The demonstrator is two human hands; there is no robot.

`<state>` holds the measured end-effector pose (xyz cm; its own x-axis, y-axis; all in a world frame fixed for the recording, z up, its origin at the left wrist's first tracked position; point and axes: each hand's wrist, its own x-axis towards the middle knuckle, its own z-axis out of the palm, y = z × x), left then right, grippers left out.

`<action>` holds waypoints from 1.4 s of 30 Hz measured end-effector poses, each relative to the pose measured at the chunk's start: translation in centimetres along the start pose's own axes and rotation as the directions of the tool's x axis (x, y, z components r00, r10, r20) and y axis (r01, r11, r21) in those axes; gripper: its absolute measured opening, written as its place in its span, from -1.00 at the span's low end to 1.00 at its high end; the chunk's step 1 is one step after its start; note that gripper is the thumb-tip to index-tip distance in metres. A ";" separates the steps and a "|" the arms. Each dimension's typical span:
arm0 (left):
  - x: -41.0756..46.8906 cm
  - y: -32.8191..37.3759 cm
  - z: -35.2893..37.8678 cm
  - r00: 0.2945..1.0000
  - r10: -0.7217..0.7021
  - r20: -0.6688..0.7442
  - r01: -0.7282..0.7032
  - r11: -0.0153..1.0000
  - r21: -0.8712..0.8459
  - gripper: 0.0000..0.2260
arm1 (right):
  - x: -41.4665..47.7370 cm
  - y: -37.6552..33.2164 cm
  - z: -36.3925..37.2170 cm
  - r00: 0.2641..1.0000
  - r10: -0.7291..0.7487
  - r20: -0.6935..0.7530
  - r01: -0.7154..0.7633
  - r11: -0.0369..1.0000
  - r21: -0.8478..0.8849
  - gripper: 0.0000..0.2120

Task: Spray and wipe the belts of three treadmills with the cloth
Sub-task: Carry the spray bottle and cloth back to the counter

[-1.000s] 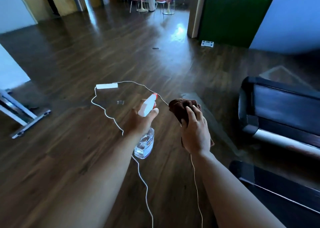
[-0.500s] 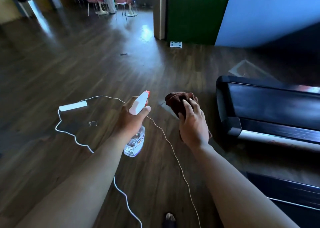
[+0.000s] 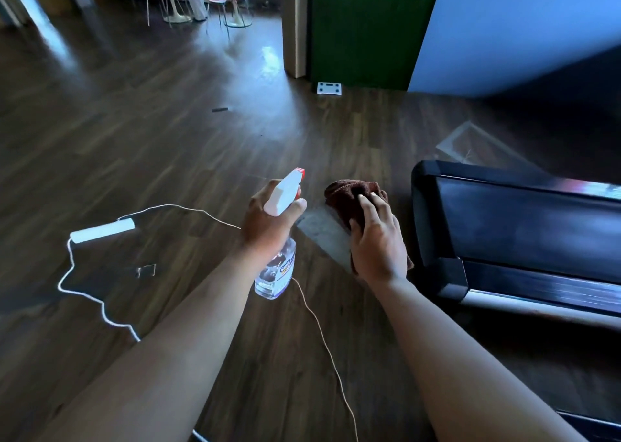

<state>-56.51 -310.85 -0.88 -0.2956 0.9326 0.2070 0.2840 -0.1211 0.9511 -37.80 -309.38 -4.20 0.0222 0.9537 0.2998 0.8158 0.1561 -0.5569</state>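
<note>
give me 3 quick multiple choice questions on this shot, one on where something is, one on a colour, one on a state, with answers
1. Where is the treadmill relative to the two hands?
A) on the person's left
B) on the person's right
C) between the two forearms

2. What colour is the cloth?
A) dark brown
B) yellow
C) white

3. What is the left hand doing?
A) hanging open and idle
B) curled in an empty fist
C) gripping the spray bottle

Answers:
1 B, the treadmill lies to the right of the right hand.
2 A, the bunched cloth held by the right hand is dark brown.
3 C, its fingers wrap round the bottle's neck.
</note>
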 end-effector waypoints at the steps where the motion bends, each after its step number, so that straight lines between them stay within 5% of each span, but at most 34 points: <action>1: 1.3 -0.1 0.6 1.000 0.006 0.009 -0.006 1.000 0.006 -0.84 | 1.2 0.2 0.2 1.000 -0.004 -0.005 0.004 1.000 -0.002 -0.54; 27: 41.7 -7.5 12.9 0.972 0.049 0.231 -0.047 0.999 -0.014 -0.82 | 37.2 1.9 12.1 0.980 0.184 -0.078 -0.189 0.980 -0.067 -0.49; 42: 63.4 -8.8 30.0 0.975 0.015 0.221 -0.019 1.000 0.019 -0.81 | 62.3 14.7 14.6 0.986 0.156 -0.060 -0.158 0.987 -0.025 -0.50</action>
<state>-50.39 -240.48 -2.97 -0.0829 0.9828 0.1652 0.3071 -0.1325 0.9424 -32.89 -243.91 -4.99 0.1838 0.9493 0.2549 0.8161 -0.0029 -0.5779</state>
